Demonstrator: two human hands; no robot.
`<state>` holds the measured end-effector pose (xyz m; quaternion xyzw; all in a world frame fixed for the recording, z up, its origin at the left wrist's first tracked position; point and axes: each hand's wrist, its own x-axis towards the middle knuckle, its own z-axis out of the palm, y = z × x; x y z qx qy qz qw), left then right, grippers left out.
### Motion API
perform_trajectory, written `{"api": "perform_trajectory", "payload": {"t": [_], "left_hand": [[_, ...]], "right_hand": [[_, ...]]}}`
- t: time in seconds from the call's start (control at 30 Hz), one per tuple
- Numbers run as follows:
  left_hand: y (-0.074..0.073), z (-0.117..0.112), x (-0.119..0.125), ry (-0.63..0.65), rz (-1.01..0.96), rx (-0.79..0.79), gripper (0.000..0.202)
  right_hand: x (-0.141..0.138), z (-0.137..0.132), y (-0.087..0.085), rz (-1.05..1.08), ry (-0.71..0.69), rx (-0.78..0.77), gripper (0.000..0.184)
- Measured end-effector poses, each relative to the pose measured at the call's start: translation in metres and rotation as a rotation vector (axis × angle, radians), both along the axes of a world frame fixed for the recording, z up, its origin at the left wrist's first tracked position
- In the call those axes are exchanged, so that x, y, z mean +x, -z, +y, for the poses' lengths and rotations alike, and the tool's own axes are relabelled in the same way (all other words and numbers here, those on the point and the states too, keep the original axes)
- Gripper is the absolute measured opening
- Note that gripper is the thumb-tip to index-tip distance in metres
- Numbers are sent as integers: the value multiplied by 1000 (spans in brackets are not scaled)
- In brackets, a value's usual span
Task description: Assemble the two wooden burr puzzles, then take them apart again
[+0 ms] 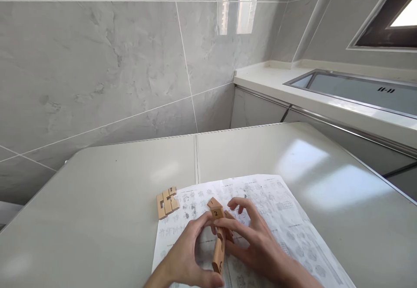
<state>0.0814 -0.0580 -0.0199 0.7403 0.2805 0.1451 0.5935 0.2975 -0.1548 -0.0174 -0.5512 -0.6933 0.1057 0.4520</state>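
Over the printed sheet, both hands meet at a small cluster of notched wooden puzzle pieces. My left hand [185, 253] curves around the cluster's left side, fingertips at its far end and thumb by the near end of a long notched piece [219, 255]. My right hand [257, 236] presses in from the right; one finger lies against the piece marked 2 [216, 213], while another finger is raised off it. The piece marked 1 [213, 202] sticks out at the far end. More wood shows under my right fingers, partly hidden, so how the pieces interlock is unclear.
Several other notched pieces [167, 203], one marked 3, lie side by side at the sheet's left edge. The paper sheet [293, 218] carries printed diagrams. It rests on a pale glossy table [97, 218]. Behind stand a tiled wall [97, 62] and a counter with a sink [352, 90].
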Motion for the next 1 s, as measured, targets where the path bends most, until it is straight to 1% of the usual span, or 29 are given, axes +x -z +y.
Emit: {"api": "perform_trajectory", "payload": {"t": [0.07,0.13,0.2,0.23,0.27,0.33,0.43,0.47,0.53,0.63,0.73,0.8,1.0], "left_hand": [[-6,0,4,13,8,9,114],[-12,-1,8,-3,2,2,120],[-18,-1,11,-16,-16,-16,124],[-22,-1,12,-12,-35,-28,121],[-25,-2,13,1,-58,-40,113],[-32,-2,17,41,-100,-73,89],[-39,-4,23,68,-94,-107,56],[-40,-4,26,66,-83,-108,49],[-41,-6,29,58,-75,-101,42],[-42,-8,29,58,-74,-103,41],[-42,-10,26,32,-50,-135,39],[-41,-10,24,22,-35,-168,39],[-37,-9,24,48,-47,-183,38]], "right_hand": [[0,0,2,-25,27,28,34],[0,-1,4,-58,33,57,30],[-1,-1,5,-79,12,70,26],[-2,-1,4,-81,-3,72,24],[-2,-1,4,-81,-15,77,22],[-2,0,2,-82,-17,93,21],[-3,2,1,-112,3,103,23],[-3,3,0,-120,1,96,23],[-5,3,0,-105,-24,63,19],[-7,1,-2,43,-81,-51,11],[-9,-2,-6,267,-113,-191,10],[-10,-3,-9,383,-133,-252,9],[-12,-5,-13,527,-137,-298,13]]}}
